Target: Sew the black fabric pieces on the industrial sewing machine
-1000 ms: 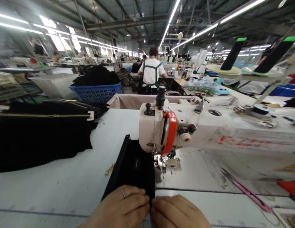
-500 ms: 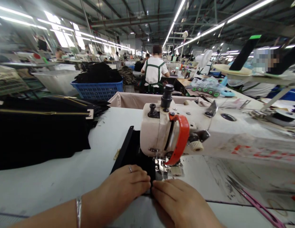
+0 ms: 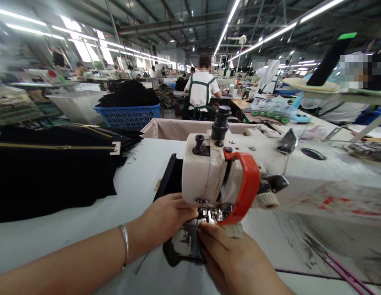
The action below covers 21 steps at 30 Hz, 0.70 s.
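A white sewing machine (image 3: 198,172) with an orange guard (image 3: 250,184) stands before me. Black fabric (image 3: 176,176) lies flat on its left, running behind the machine head. My left hand (image 3: 167,219) rests on the near end of this fabric, fingers closed together, tips by the presser foot. At the foot's near side my right hand (image 3: 231,250) has its fingers pressed together at the fabric's end; what lies under these fingertips is mostly hidden. Between the hands a worn metal plate (image 3: 182,239) is bare. A small brass-coloured metal piece (image 3: 158,184) shows at the fabric's left edge.
Black pieces with gold zippers (image 3: 55,172) are stacked on the left of the table. Pink-handled scissors (image 3: 337,266) lie at the right. Behind the table are a pink cloth-lined bin (image 3: 170,130), a blue basket (image 3: 129,114) of dark fabric and a seated co-worker (image 3: 202,88).
Both hands have moved forward to the presser foot, and the black fabric has advanced under the machine head. The metal plate at the front is now uncovered. The view has shifted slightly.
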Available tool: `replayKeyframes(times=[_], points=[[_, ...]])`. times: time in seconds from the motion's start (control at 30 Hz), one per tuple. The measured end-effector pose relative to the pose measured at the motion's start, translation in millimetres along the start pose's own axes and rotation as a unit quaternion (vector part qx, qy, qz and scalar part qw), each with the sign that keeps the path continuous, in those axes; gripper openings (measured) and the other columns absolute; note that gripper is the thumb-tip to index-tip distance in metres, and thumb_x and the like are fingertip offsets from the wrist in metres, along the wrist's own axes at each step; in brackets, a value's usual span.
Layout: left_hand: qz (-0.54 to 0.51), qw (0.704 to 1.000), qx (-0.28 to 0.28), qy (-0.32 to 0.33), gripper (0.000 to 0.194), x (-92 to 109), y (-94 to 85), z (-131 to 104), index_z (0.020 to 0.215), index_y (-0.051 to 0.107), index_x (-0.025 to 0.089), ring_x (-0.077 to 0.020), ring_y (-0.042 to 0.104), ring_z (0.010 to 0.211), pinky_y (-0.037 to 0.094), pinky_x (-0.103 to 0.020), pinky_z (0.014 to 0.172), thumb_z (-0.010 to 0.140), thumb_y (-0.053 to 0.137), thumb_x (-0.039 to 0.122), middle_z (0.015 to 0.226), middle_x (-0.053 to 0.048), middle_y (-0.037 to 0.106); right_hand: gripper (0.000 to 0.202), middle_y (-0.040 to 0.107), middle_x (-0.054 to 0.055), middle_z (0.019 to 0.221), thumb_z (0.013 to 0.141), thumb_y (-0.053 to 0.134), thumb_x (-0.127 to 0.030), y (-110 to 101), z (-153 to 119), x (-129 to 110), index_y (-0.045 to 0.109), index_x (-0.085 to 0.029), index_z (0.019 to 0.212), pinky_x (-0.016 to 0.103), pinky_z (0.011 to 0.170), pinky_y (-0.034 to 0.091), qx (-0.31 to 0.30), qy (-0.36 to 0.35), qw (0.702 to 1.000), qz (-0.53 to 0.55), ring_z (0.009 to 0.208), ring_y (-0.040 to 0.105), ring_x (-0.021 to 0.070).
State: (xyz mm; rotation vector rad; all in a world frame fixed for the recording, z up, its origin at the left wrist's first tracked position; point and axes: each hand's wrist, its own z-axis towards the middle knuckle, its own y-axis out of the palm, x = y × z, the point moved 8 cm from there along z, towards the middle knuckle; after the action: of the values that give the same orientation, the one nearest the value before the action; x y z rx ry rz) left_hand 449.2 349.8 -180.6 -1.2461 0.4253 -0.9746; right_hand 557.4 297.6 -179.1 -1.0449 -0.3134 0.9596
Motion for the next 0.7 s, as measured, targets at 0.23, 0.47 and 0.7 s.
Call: replayKeyframes(times=[0.23, 0.47, 0.7], points=[[0.038, 0.999, 0.008, 0.010, 0.023, -4, -0.1, 4, 0.111, 0.064, 0.021, -0.0164, 0.060, 0.110, 0.042, -0.032, 0.106, 0.097, 0.049, 0.012, 0.113, -0.002, 0.069, 0.026, 0.070, 0.008, 0.105, 0.089, 0.046, -0.008, -8, 4, -1, 0.065, -0.012, 0.106, 0.041, 0.075, 0.060, 0.031, -0.001, 0.999, 0.035, 0.088, 0.066, 0.0259], [0.056, 0.998, 0.014, -0.002, 0.026, 1, -7.3, 6, 0.113, 0.064, 0.023, -0.0159, 0.062, 0.109, 0.043, -0.031, 0.105, 0.093, 0.052, 0.011, 0.114, 0.000, 0.070, 0.025, 0.070, 0.008, 0.105, 0.088, 0.050, -0.007, -4, 6, 0, 0.065, -0.014, 0.107, 0.042, 0.078, 0.059, 0.007, 0.023, 0.999, 0.048, 0.090, 0.066, 0.0262], [0.078, 0.996, -0.013, -0.051, 0.026, 8, 0.3, 4, 0.099, 0.064, 0.018, -0.0193, 0.062, 0.108, 0.046, -0.035, 0.101, 0.090, 0.048, 0.001, 0.107, -0.004, 0.070, 0.027, 0.070, 0.008, 0.106, 0.086, 0.049, -0.005, -5, 6, -1, 0.066, -0.013, 0.105, 0.043, 0.082, 0.058, -0.003, 0.029, 0.999, 0.041, 0.092, 0.065, 0.0264]])
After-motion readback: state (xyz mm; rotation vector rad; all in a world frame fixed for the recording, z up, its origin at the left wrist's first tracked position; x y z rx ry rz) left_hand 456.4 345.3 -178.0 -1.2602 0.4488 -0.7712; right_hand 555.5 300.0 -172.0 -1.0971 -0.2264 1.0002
